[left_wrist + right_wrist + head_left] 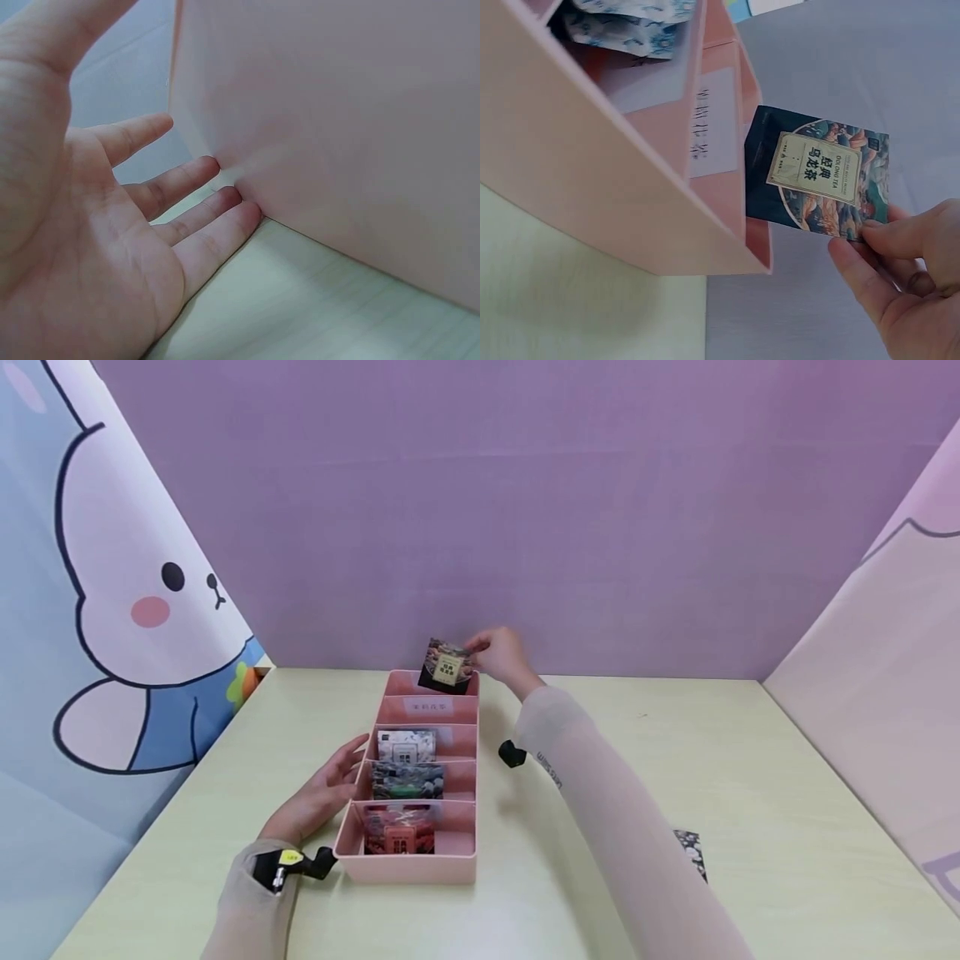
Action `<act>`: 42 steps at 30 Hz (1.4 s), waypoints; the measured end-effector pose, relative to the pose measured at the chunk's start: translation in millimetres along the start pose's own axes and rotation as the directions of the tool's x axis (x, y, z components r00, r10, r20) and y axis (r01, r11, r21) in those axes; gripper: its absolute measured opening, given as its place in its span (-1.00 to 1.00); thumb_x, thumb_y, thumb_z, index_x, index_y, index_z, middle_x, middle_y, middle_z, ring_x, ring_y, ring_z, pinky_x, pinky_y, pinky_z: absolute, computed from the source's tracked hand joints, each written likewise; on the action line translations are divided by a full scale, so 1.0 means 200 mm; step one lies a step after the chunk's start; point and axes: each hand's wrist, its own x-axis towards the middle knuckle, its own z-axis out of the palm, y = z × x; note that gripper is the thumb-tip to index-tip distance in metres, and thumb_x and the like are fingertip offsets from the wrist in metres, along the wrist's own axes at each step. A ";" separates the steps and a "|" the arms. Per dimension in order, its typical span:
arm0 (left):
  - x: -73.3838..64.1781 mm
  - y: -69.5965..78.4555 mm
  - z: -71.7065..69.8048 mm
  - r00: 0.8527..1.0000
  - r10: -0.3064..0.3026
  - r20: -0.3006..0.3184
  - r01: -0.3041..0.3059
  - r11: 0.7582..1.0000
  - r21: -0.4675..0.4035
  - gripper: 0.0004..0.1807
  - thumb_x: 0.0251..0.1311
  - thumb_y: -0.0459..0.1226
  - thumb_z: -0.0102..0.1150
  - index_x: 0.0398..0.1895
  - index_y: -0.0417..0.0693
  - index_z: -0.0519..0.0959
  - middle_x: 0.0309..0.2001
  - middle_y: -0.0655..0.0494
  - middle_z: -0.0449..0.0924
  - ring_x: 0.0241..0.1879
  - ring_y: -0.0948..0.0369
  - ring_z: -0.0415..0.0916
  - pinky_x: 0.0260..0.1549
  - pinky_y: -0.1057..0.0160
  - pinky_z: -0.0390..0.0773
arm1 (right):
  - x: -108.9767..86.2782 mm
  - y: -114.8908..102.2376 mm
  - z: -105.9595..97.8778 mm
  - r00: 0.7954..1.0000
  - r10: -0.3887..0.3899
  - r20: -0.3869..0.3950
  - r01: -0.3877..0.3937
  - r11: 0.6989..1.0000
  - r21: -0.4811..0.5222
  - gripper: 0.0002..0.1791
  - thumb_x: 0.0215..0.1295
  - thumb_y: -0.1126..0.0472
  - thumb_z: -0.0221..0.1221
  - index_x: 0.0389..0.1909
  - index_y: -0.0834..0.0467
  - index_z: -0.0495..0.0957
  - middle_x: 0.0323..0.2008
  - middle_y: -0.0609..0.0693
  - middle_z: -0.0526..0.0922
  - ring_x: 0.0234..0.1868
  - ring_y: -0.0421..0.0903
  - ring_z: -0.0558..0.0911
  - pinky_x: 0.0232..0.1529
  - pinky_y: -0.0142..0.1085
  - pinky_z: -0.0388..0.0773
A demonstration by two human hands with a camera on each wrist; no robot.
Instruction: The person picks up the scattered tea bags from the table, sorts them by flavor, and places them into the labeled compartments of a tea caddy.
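Observation:
A dark oolong tea bag packet [817, 172] is pinched at one corner by my right hand [504, 657]. Its lower edge dips into the farthest compartment of a pink divided box [405, 868], as the head and right wrist views show. Against the box's left wall, my left hand [318, 797] rests with fingers extended; in the left wrist view the fingertips [251, 214] touch the wall near its base. Inside the nearer compartments stand a red packet [399, 831], a dark green packet [407, 781] and a white-and-blue packet [406, 746]. The second compartment from the back shows a label [429, 707].
Another patterned packet [692, 853] lies on the pale table [750, 777] at the right, partly covered by my right sleeve [615, 810]. A purple backdrop [525, 510] rises behind the box. A cartoon-printed cloth [150, 677] borders the left side.

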 end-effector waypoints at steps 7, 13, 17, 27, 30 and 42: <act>0.00 0.00 0.00 1.000 0.015 0.008 -0.015 1.000 -0.010 -0.10 0.38 -0.17 0.15 0.62 0.08 -0.17 0.54 -0.23 -0.15 0.50 -0.24 -0.21 0.36 -0.34 -0.14 | -0.01 0.03 0.03 1.000 -0.010 0.017 0.010 0.999 -0.039 -0.70 0.26 0.53 0.10 -0.11 0.28 0.72 -0.14 0.17 0.72 -0.15 0.05 0.67 -0.28 -0.29 0.60; 0.01 0.00 0.00 1.000 0.012 0.010 -0.011 1.000 -0.010 -0.10 0.38 -0.14 0.15 0.62 0.10 -0.17 0.54 -0.23 -0.15 0.51 -0.25 -0.22 0.36 -0.34 -0.14 | -0.02 0.08 0.06 0.998 0.022 0.052 -0.021 1.000 -0.013 -0.73 0.28 0.53 0.14 -0.11 0.30 0.72 -0.12 0.18 0.71 -0.17 0.08 0.70 -0.21 -0.24 0.66; 0.00 0.00 0.00 1.000 -0.003 0.006 0.003 1.000 -0.009 -0.09 0.37 -0.15 0.17 0.62 0.14 -0.16 0.54 -0.21 -0.15 0.51 -0.22 -0.21 0.36 -0.33 -0.12 | -0.03 0.10 0.08 0.997 0.029 0.075 -0.031 0.999 0.025 -0.75 0.27 0.53 0.16 -0.12 0.32 0.71 -0.14 0.20 0.72 -0.22 0.09 0.72 -0.15 -0.13 0.68; 0.00 0.00 -0.01 1.000 -0.025 -0.012 0.025 1.000 -0.001 -0.11 0.36 -0.14 0.16 0.61 0.20 -0.13 0.54 -0.16 -0.10 0.51 -0.20 -0.17 0.35 -0.36 -0.09 | -0.04 0.08 0.10 0.992 0.012 0.127 -0.002 0.997 -0.080 -0.79 0.23 0.50 0.22 -0.18 0.29 0.74 -0.17 0.14 0.75 -0.16 0.03 0.69 -0.24 -0.31 0.60; 0.00 0.00 0.00 1.000 -0.024 -0.013 0.024 1.000 0.001 -0.12 0.37 -0.15 0.15 0.61 0.20 -0.13 0.53 -0.16 -0.08 0.51 -0.20 -0.17 0.35 -0.37 -0.10 | -0.04 0.07 0.10 0.990 0.014 0.140 0.002 0.993 -0.116 -0.80 0.24 0.49 0.23 -0.18 0.27 0.75 -0.14 0.13 0.74 -0.09 0.03 0.67 -0.24 -0.31 0.58; 0.00 0.01 0.00 0.998 -0.053 -0.032 0.054 0.998 0.012 -0.13 0.36 -0.15 0.15 0.61 0.25 -0.10 0.53 -0.13 -0.05 0.51 -0.20 -0.16 0.33 -0.41 -0.11 | -0.04 0.07 0.08 0.986 -0.006 0.167 0.035 0.985 -0.170 -0.79 0.27 0.46 0.19 -0.15 0.27 0.74 -0.16 0.14 0.75 -0.19 0.01 0.69 -0.31 -0.34 0.58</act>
